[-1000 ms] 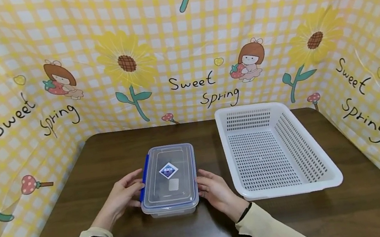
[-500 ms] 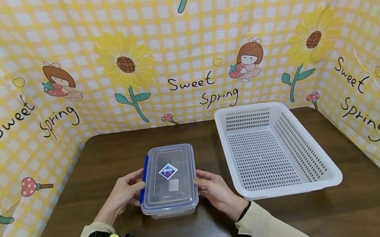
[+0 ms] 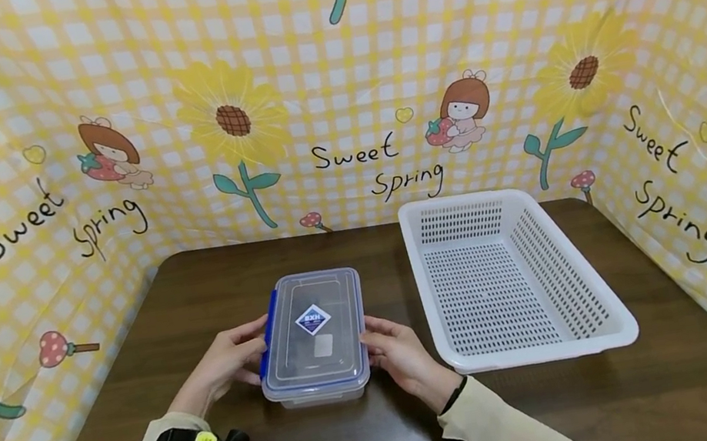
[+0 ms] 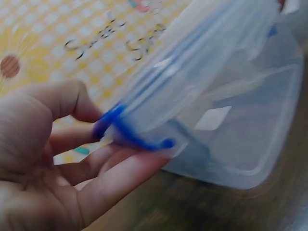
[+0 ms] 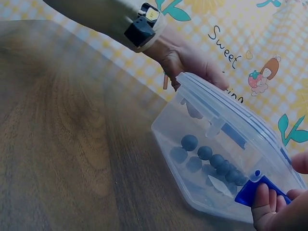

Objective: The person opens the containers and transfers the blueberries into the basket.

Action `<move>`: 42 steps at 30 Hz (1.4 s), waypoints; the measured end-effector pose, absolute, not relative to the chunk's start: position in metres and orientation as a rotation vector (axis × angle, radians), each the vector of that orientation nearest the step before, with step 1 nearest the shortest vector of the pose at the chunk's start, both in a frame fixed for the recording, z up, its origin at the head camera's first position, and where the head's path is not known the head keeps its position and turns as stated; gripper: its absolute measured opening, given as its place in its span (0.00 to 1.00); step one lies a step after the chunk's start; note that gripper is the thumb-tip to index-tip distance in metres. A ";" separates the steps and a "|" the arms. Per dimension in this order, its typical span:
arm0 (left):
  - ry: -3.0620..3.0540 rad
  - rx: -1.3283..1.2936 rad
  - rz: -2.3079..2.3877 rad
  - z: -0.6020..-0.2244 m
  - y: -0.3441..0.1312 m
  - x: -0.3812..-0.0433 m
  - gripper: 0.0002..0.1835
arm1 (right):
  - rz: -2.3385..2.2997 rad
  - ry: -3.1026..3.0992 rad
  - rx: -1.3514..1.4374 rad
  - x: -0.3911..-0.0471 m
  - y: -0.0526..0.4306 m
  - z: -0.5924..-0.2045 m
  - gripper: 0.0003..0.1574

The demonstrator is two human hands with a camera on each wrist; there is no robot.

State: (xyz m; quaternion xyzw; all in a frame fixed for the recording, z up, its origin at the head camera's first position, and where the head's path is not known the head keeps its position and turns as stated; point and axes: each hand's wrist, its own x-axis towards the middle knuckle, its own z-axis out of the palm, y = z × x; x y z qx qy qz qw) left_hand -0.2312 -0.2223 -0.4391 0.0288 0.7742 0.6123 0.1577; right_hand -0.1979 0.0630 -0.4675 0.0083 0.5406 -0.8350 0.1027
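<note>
A clear plastic food storage box (image 3: 330, 291) with a blue-edged lid and a diamond sticker (image 3: 312, 319) lies on the table. My left hand (image 3: 223, 361) is at its left side, thumb on the blue latch (image 4: 137, 132) and fingers beneath it in the left wrist view. On the opposite side, my right hand (image 3: 408, 359) holds the box edge, its thumb on top. The right wrist view shows right-hand fingers curled on another blue latch (image 5: 248, 192), which tilts outward. Several dark round balls (image 5: 204, 153) show inside the box. Parts of the fingers are hidden under the lid's rim.
A white perforated plastic basket (image 3: 427, 294) stands to the right of the box. Dark wood table (image 3: 208, 276) surrounds both. Yellow checked cloth (image 3: 331, 84) walls off the back and sides.
The right thumb has come in onto the box's right edge. The left thumb has shifted slightly along the left latch. The box and basket stay in place.
</note>
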 end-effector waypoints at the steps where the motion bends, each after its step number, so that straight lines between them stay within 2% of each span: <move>1: 2.187 0.086 1.766 -0.439 -0.224 -0.232 0.35 | -2.462 1.597 0.023 -0.198 0.063 -0.467 0.32; 11: 2.177 0.113 1.788 -0.435 -0.221 -0.231 0.36 | -2.434 1.631 0.025 -0.197 0.064 -0.466 0.32; 22: 2.286 -0.020 1.719 -0.428 -0.212 -0.232 0.39 | -2.464 1.636 0.022 -0.197 0.063 -0.465 0.33; 34: 2.135 0.004 1.843 -0.448 -0.220 -0.224 0.45 | -2.390 1.669 -0.002 -0.193 0.067 -0.466 0.32; 42: 2.060 -0.058 1.878 -0.454 -0.226 -0.229 0.45 | -2.424 1.617 0.001 -0.197 0.067 -0.468 0.33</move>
